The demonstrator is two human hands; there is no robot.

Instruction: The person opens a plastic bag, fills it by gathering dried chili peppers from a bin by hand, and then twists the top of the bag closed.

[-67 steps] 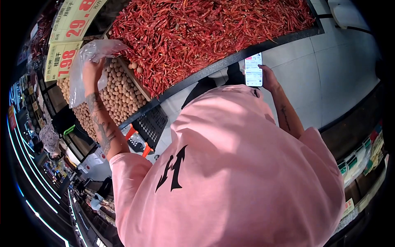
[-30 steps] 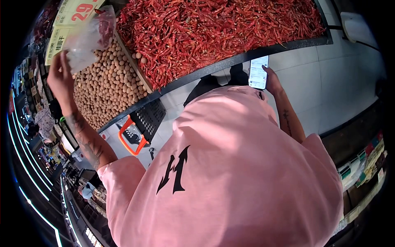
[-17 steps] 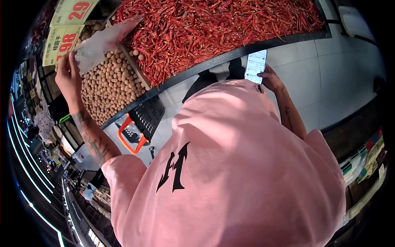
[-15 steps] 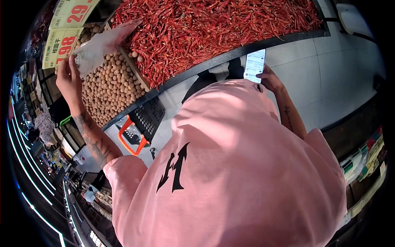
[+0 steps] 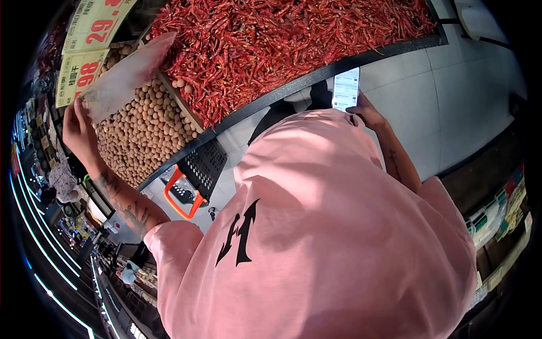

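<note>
At the left, my left hand [image 5: 81, 133] pinches one end of a translucent plastic bag [image 5: 127, 76] between thumb and fingers. The bag stretches up and right, over round brown dried fruits [image 5: 144, 127], and its far end reaches the edge of the red dried chilies [image 5: 282, 45]. What the bag holds, if anything, cannot be told. My right hand [image 5: 370, 112] grips a lit phone [image 5: 346, 89] near its lower end, the thumb by the screen. The phone is in front of the black edge of the chili bin.
Yellow price signs [image 5: 82, 70] stand at the upper left. A black basket [image 5: 206, 164] with an orange handle [image 5: 179, 195] is below the bin edge. Shelves with packed goods [image 5: 497, 220] are at the right. People are visible far off at the left.
The bag was bunched around my left hand at first; now it hangs stretched out from my fingers. My left hand has shifted left. The phone stays in my right hand.
</note>
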